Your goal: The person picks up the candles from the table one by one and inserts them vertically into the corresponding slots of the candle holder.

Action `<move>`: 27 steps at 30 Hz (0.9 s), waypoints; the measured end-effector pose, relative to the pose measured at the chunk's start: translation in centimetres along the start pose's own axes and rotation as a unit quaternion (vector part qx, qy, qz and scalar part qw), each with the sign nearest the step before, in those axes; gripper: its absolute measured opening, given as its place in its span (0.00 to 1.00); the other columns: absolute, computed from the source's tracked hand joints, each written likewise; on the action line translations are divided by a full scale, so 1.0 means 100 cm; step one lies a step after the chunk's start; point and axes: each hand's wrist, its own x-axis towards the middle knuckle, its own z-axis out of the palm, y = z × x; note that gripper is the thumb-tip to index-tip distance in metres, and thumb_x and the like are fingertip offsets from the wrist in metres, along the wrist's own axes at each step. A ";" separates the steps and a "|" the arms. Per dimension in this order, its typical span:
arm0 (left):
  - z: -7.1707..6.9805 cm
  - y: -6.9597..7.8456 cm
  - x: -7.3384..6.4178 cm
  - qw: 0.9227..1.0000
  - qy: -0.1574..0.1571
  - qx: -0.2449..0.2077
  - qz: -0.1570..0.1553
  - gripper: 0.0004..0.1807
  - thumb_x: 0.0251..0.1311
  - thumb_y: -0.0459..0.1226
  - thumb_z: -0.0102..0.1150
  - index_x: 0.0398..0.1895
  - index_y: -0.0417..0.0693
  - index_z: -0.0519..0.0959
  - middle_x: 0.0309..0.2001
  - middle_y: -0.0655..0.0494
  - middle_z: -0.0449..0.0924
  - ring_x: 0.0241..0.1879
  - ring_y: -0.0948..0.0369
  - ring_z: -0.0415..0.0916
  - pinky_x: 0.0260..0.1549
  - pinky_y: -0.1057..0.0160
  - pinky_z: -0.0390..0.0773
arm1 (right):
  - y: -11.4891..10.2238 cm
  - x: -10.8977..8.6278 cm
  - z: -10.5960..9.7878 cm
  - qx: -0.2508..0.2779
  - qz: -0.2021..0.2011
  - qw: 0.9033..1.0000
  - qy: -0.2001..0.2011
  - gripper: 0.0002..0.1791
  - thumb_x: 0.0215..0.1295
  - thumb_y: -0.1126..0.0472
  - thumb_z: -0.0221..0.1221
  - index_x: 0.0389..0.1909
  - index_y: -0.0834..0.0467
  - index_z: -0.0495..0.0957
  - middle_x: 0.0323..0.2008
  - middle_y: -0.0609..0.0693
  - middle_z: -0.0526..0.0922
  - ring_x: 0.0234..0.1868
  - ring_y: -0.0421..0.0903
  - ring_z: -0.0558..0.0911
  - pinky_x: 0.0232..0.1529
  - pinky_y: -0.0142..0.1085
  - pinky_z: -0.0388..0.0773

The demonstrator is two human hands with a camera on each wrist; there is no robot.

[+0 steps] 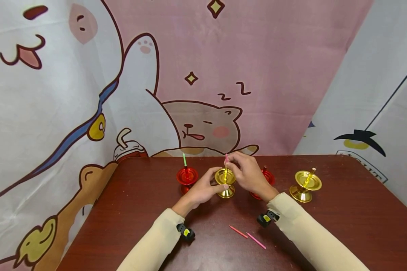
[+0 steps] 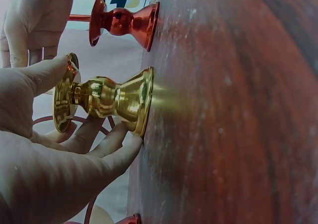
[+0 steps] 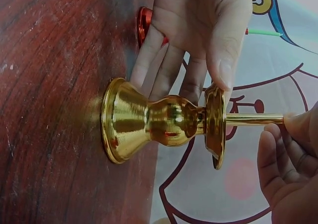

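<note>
A gold candle holder (image 1: 227,192) stands upright on the table, with a dish and a thin tube rising from it. My left hand (image 1: 202,189) grips it, the thumb on the dish rim and the fingers curled round the far side of the stem, as the left wrist view shows. Above the dish, my right hand (image 1: 249,174) pinches a thin pink candle (image 1: 226,157) at the top of the tube. In the right wrist view, the fingertips are right at the tube's (image 3: 253,119) upper end and hide the candle's lower part.
To the left, a red candle holder (image 1: 187,177) bears a green candle (image 1: 184,160). Another red holder (image 1: 268,177) is partly behind my right hand, and a second gold holder (image 1: 301,194) stands farther right. An orange-red candle (image 1: 238,231) and a pink candle (image 1: 256,241) lie in front.
</note>
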 end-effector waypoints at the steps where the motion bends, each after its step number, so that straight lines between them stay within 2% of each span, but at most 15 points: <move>1: 0.001 0.000 0.000 1.000 0.000 0.000 -0.001 0.36 0.74 0.31 0.68 0.80 0.39 0.63 0.72 0.40 0.74 0.69 0.44 0.78 0.67 0.49 0.79 | 0.000 0.000 0.000 0.001 0.001 1.000 0.000 0.05 0.73 0.73 0.68 0.41 0.61 0.84 0.39 0.52 0.86 0.41 0.48 0.82 0.44 0.46 0.81; 11: 0.004 0.004 -0.002 0.999 0.012 0.049 -0.003 0.36 0.74 0.36 0.68 0.79 0.40 0.63 0.69 0.40 0.76 0.68 0.43 0.79 0.67 0.45 0.78 | -0.002 -0.003 -0.003 0.007 0.016 1.000 0.000 0.04 0.72 0.72 0.70 0.42 0.62 0.86 0.42 0.52 0.88 0.44 0.50 0.86 0.48 0.49 0.84; 17: 0.001 0.004 -0.005 0.997 0.018 0.073 -0.004 0.36 0.75 0.37 0.68 0.78 0.41 0.62 0.68 0.39 0.76 0.68 0.41 0.78 0.68 0.41 0.77 | -0.005 -0.017 -0.009 -0.015 0.044 0.999 -0.009 0.07 0.69 0.71 0.73 0.45 0.61 0.89 0.41 0.50 0.89 0.40 0.47 0.88 0.42 0.46 0.87; 21: 0.000 0.004 -0.006 0.997 0.026 0.077 -0.003 0.36 0.75 0.37 0.68 0.78 0.40 0.62 0.69 0.38 0.75 0.68 0.40 0.77 0.69 0.40 0.75 | -0.008 -0.030 -0.020 -0.023 0.062 0.997 -0.039 0.08 0.68 0.69 0.75 0.45 0.59 0.89 0.41 0.46 0.89 0.39 0.43 0.87 0.41 0.44 0.86; 27: -0.003 0.004 -0.007 0.996 0.037 0.079 -0.019 0.37 0.75 0.37 0.68 0.79 0.40 0.61 0.70 0.38 0.73 0.69 0.40 0.76 0.71 0.41 0.74 | -0.016 -0.057 -0.041 -0.007 0.076 0.991 -0.113 0.09 0.66 0.69 0.76 0.42 0.54 0.89 0.38 0.39 0.88 0.37 0.37 0.84 0.41 0.42 0.87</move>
